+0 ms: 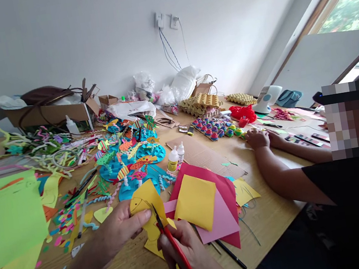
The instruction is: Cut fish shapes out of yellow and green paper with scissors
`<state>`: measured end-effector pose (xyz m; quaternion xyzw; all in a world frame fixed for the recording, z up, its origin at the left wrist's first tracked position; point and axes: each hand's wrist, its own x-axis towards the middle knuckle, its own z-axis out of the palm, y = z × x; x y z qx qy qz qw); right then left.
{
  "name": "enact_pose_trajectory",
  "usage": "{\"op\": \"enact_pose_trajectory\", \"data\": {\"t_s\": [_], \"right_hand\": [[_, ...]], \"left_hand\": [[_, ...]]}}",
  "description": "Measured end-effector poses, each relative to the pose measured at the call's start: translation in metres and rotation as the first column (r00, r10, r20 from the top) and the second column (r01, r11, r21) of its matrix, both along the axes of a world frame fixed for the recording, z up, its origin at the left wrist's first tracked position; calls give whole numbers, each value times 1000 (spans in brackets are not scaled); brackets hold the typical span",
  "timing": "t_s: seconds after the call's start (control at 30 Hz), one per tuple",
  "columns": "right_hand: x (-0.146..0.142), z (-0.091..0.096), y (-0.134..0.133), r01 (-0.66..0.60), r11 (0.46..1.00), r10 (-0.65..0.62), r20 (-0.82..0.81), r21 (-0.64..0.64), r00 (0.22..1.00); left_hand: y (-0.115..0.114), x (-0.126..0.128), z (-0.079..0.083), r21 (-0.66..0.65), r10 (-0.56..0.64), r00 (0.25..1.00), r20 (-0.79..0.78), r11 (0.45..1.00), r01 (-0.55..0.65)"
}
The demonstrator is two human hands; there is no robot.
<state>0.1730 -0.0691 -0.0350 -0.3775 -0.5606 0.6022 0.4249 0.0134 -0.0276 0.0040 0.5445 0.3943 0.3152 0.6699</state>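
My left hand [117, 228] pinches a yellow paper piece [146, 203] with a drawn fish outline, holding it just above the wooden table [274, 217]. My right hand [186, 251] grips red-handled scissors [175, 246], whose blades point up into the lower edge of the yellow paper. A stack of red, pink and yellow paper sheets [207, 205] lies just right of my hands.
Green and yellow sheets [7, 221] lie at the left. Blue plates with paper fish [136, 162], glue bottles [175, 157], pipe cleaners and scraps fill the middle. A black pen [231, 254] lies near the front edge. A person in black sits at the right, hands [258, 138] near a painted egg tray [217, 127].
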Motion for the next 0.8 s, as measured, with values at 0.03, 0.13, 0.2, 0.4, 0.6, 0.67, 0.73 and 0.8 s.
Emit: {"op": "enact_pose_trajectory", "data": {"t_s": [0.03, 0.13, 0.2, 0.4, 0.6, 0.67, 0.73, 0.8], "right_hand": [[0, 0, 0, 1, 1000, -1, 2, -6, 1000], [1, -1, -1, 5, 1000, -4, 16, -23, 1000], [2, -2, -1, 7, 1000, -6, 34, -30, 999], [2, -10, 0, 65, 998, -63, 92, -20, 994], [3, -13, 2, 7, 997, -2, 68, -76, 998], [5, -13, 2, -17, 997, 22, 72, -72, 997], [6, -13, 2, -33, 998, 37, 65, -62, 997], [7, -12, 2, -41, 998, 44, 54, -45, 998]], "left_hand": [[0, 0, 1, 0, -2, 1000, -1, 1000, 2], [0, 0, 2, 3, 5, 1000, -11, 1000, -5], [1, -1, 0, -2, -2, 1000, -12, 1000, 2], [2, -3, 2, 16, -13, 1000, -17, 1000, 13], [3, 2, 9, 103, 3, 1000, 2, 995, -3], [2, 4, 9, 116, 35, 999, -3, 993, -34], [2, 5, 9, 105, 54, 999, -6, 993, -53], [1, 6, 10, 99, 61, 998, -2, 993, -60]]}}
